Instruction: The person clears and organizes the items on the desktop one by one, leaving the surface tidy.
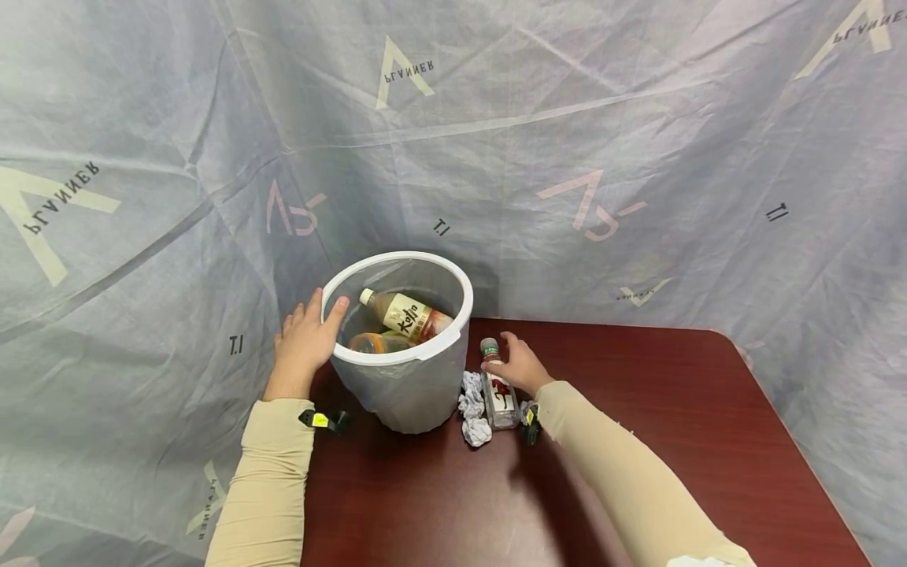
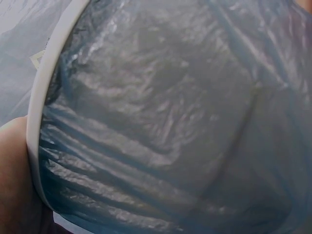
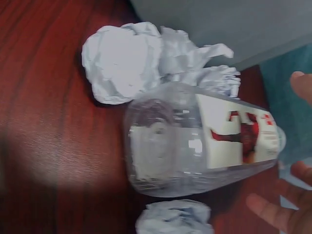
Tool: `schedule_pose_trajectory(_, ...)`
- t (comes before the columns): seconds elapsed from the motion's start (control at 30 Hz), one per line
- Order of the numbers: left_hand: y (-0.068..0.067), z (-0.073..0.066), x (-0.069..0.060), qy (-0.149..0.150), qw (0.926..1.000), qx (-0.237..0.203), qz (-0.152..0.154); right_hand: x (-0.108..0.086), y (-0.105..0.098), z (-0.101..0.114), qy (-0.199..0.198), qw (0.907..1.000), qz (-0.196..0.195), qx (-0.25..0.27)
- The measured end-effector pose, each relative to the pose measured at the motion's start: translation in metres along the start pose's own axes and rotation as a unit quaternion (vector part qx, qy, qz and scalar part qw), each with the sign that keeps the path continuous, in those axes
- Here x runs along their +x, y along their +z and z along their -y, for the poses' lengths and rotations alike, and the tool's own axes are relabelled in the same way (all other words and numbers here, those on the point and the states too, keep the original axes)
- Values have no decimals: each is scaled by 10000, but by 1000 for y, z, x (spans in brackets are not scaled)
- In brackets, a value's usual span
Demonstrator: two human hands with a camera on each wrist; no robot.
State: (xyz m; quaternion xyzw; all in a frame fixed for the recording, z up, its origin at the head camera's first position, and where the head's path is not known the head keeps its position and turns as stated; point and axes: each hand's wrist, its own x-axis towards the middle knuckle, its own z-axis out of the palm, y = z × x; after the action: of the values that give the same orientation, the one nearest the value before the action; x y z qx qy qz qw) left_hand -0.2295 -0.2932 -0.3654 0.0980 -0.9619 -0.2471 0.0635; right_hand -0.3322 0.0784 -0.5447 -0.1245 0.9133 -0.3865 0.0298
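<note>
A white-rimmed bin (image 1: 418, 394) with a clear liner stands on the table, holding a labelled bottle (image 1: 407, 315) and an orange-capped one (image 1: 368, 343). My left hand (image 1: 306, 335) rests on the rim's left side, thumb over the edge; in the left wrist view part of it (image 2: 13, 170) touches the white rim (image 2: 44, 87). To the bin's right lies a clear bottle (image 1: 501, 398) with a green cap. My right hand (image 1: 520, 366) is over its cap end, fingers spread; the right wrist view shows those fingers (image 3: 265, 209) apart from the bottle (image 3: 195, 141).
Crumpled white paper balls (image 1: 476, 431) lie between bin and bottle, and another (image 3: 175, 218) lies on the bottle's other side. The dark red table (image 1: 673, 409) extends right. Grey printed cloth (image 1: 496, 157) hangs behind and at the left.
</note>
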Motion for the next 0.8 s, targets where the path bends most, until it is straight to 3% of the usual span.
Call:
schedule_pose_trajectory(0.23,1,0,1,19,10000,-29,-58,-7,17,-9,508,9976,351,-322)
schedule_pose_trajectory(0.4,2,0,0,-14,10000,-23,-72,-11,22,-9,645,9964,371,-412)
schedule_pose_trajectory(0.67,2,1,1,1,9999,-45,-125,-6,14,-5,501,9969,141,-592)
schedule_pose_trajectory(0.8,3,2,1,6,9999,-50,-134,3,-2,2,301,9983,-103,-482)
